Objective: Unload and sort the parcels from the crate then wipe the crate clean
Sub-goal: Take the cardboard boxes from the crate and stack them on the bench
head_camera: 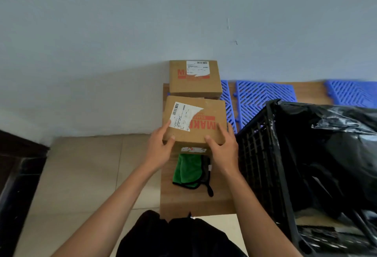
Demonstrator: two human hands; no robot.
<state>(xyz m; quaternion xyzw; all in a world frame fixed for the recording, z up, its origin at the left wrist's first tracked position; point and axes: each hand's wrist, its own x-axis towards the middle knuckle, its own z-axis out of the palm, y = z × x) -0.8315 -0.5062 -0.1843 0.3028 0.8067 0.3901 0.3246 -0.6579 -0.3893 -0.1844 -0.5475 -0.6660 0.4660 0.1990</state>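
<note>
A brown cardboard box (204,118) with red print and a torn white label is held from both sides near its front edge: my left hand (161,150) on its left corner, my right hand (223,148) on its right. It sits just in front of a second, similar cardboard box (193,83) that rests against the wall. A green cloth (186,172) with black trim lies on the cardboard sheet (183,203) right below the held box. The black plastic crate (263,165) stands to the right, with black plastic-wrapped parcels (336,154) inside it.
Blue plastic grid mats (263,97) lie on the floor by the wall behind the crate. Beige floor tiles (85,175) stretch to the left. A dark piece of furniture (18,171) fills the left edge. The pale wall stands close behind the boxes.
</note>
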